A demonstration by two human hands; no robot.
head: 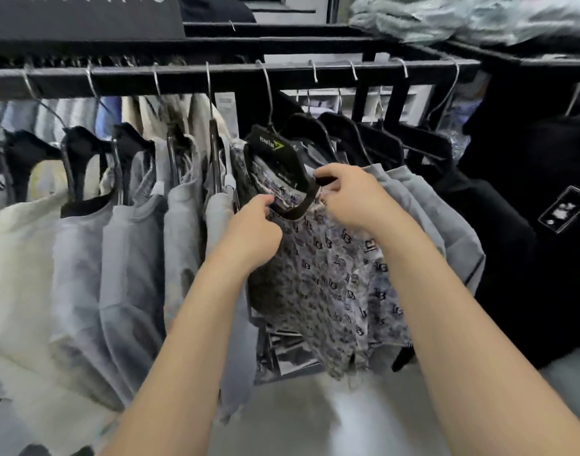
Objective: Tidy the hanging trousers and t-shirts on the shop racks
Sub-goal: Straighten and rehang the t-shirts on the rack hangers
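1. A patterned t-shirt [331, 278] hangs in the middle of the rack. It is grey and white with small dark letters all over it.
2. It has a black collar [298, 209]. It sits on a black hanger [278, 153] with a small green mark on it.
3. The hanger's wire hook goes over the black rail [183, 75] that runs across the top.
4. The left hand [252, 228] is on the left side of the collar. Its fingers are curled round the edge and grip it.
5. The right hand [354, 195] is on the right side of the collar, up by the hanger's shoulder. Its thumb and fingers pinch the dark edge there. I cannot tell if it holds the hanger as well.
6. Both arms reach up from the bottom of the view, with the patterned t-shirt between them.
7. To the left hang a row of grey t-shirts [130, 258], close together on their own hangers.
8. At the far left is a cream t-shirt [15, 258].
9. Just behind the right hand there is a grey top [446, 225], touching the patterned t-shirt.
10. Further right hang black clothes [512, 225]. One has a white patch [565, 209] on it.
11. On top of the rack at the right lies a pile of pale green clothes [463, 18].
12. At the top left is a black sign [84, 14] with white letters, cut off by the edge.
13. The pale floor [298, 422] shows below the clothes.
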